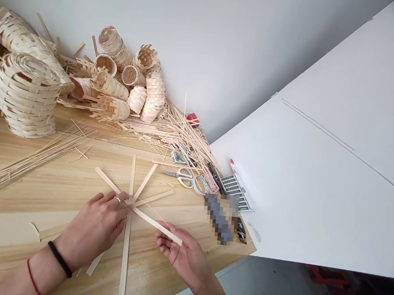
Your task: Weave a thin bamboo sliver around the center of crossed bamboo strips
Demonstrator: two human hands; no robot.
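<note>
Several flat bamboo strips (125, 255) cross one another in a star on the wooden table. My left hand (101, 219), with a ring and a black wrist band, presses its fingertips together on the crossing and covers part of it. Out to the lower right runs one slanting bamboo strip (153, 222), its free end held in the bent fingers of my right hand (187, 253). A thin bamboo strand (154, 210) curves from the crossing toward my right fingers; whether they grip it too is unclear.
Woven bamboo cylinders (113, 84) and a large woven roll (27, 95) stand at the back left. Thin splints (28, 164) lie at the left. Scissors (184, 178), a tape roll (201, 184), a black-handled tool (217, 178) and a key fob (241, 229) lie right.
</note>
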